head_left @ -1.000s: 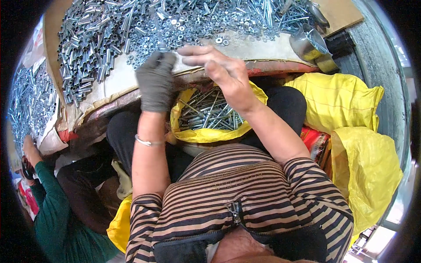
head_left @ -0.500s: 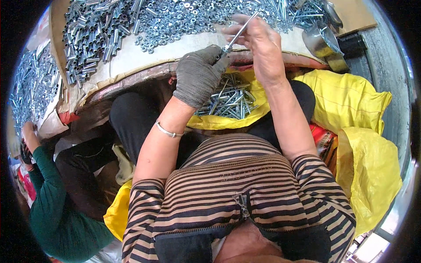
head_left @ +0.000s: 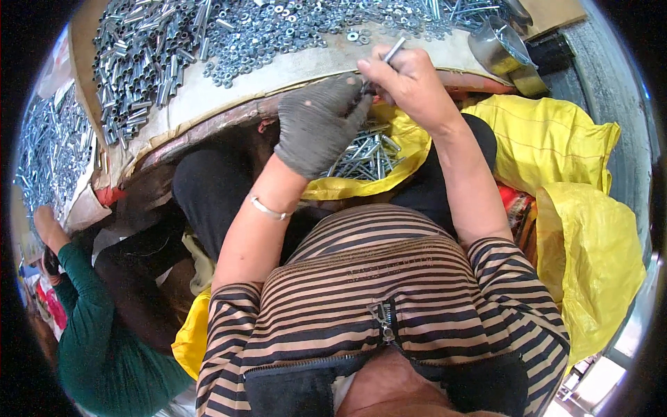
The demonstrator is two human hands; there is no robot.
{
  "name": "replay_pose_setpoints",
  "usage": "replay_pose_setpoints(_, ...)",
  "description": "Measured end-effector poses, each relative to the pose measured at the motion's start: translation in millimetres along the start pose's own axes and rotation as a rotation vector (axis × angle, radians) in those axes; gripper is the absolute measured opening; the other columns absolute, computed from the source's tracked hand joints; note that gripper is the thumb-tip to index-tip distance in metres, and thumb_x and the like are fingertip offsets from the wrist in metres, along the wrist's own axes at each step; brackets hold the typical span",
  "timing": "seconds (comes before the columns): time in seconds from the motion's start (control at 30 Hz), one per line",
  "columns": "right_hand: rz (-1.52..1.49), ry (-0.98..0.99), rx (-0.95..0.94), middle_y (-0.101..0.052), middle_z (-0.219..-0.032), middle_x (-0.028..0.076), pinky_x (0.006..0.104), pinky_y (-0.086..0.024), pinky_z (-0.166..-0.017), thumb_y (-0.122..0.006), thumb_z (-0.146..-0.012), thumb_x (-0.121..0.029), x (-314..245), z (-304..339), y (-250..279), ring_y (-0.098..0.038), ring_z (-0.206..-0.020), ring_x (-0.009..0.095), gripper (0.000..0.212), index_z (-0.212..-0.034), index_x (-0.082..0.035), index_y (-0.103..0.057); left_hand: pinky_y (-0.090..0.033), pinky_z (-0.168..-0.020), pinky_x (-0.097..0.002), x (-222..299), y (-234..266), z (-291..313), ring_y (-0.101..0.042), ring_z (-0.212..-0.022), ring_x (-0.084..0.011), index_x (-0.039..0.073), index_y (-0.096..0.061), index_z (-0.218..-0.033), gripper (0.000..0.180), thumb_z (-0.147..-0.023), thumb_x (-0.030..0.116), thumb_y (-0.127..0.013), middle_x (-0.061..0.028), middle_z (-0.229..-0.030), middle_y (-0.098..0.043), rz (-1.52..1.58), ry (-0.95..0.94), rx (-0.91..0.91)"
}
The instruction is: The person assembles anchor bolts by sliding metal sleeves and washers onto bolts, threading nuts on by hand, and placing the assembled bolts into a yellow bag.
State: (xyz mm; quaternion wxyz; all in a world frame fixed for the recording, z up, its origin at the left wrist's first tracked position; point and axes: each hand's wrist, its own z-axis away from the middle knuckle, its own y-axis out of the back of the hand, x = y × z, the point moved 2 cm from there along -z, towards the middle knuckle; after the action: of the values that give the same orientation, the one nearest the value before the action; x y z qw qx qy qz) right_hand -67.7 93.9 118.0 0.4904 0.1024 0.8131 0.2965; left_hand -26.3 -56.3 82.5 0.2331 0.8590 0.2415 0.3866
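Observation:
My left hand (head_left: 321, 125), in a grey knitted glove, is closed around the lower end of a thin metal bolt. Bare fingers of my right hand (head_left: 411, 87) wrap the same bolt (head_left: 394, 50) higher up. Its silvery upper end sticks out past them, tilted up to the right; the middle is hidden, so I cannot tell whether a sleeve sits on it. Right below both hands, a yellow sack (head_left: 361, 187) lies open in my lap. Several long metal bolts (head_left: 368, 154) fill it.
Ahead, a cloth-covered worktop (head_left: 306, 66) carries piles of metal tubes (head_left: 142, 62), nuts and washers (head_left: 278, 31). A metal cup (head_left: 497, 45) stands at the right edge. Yellow sacks (head_left: 545, 142) lie to my right. A co-worker in a green sleeve (head_left: 87, 285) sits at left.
My right hand has lowered toward my left, and its loosely spread fingers have closed around the bolt. Less of the bolt shows now. The co-worker's hand at left has shifted slightly.

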Motion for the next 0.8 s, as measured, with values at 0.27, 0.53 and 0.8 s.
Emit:
replay_pose_setpoints(0.27,-0.397,-0.281,-0.592,-0.054,-0.065,0.0,0.0219,-0.042,-0.048,-0.062,-0.086,-0.021,30,31,-10,-0.053,-0.054,0.007,0.02,-0.079,-0.002,-0.059,-0.048,-0.066,-0.036,-23,12,2,-0.063,-0.068,-0.0258,0.006,-0.069,-0.089,0.028,-0.075,0.03,-0.067,-0.0165,-0.076,-0.065,0.239,0.275,-0.825)
replay_pose_setpoints(0.53,0.092,-0.398,0.489,-0.063,-0.065,0.011,0.0314,-0.048,-0.055,-0.062,-0.081,-0.023,159,-67,76,-0.063,-0.06,0.019,0.024,-0.078,0.002,-0.064,-0.037,-0.048,-0.0227,-32,2,-9,-0.046,-0.05,-0.0078,0.005,-0.06,-0.078,0.021,-0.083,0.025,-0.06,-0.0001,-0.062,-0.054,0.851,0.629,-0.283)
replay_pose_setpoints(0.8,0.815,-0.628,0.169,-0.065,-0.095,0.021,0.0464,-0.049,-0.076,-0.059,-0.074,-0.028,158,-99,75,-0.062,-0.09,0.039,0.028,-0.09,-0.006,-0.068,-0.036,-0.039,-0.0166,-52,2,-3,-0.055,-0.053,-0.0069,0.007,-0.056,-0.095,0.028,-0.089,0.035,-0.056,-0.0038,-0.077,-0.062,1.263,0.829,-0.143)
